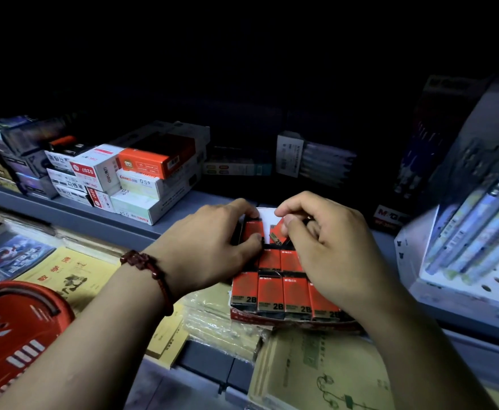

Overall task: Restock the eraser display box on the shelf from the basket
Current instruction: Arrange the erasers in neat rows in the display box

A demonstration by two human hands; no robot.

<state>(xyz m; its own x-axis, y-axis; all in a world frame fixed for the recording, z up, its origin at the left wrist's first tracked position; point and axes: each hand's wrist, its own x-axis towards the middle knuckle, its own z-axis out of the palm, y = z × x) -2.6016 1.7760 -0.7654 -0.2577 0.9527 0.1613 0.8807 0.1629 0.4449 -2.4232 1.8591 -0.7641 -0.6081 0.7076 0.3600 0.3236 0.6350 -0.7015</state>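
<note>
While our left hand (212, 247) grips a red eraser (252, 230) at 11 o'clock in the display box (272, 321) | right hand (325, 247) pinches a tilted eraser (278, 235) at 12 | basket (14, 335) at our 8.

Free room: a white gap (266, 220) in the back row of the eraser display box (272, 322). Stacked stationery boxes (142, 184) crowd ten o'clock; a pen display rack (496, 281) blocks three o'clock.

A dim stationery aisle, lit only from the near side: the grey metal shelf (74, 213) fades into black at its back and above. Stacked cartons (142, 179) crowd its left end; packs of pens (316, 161) stand in the shadows behind. A white perforated rack (496, 279) holding pens stands at right, and yellow exercise books (74, 276) lie on the tier below.
</note>
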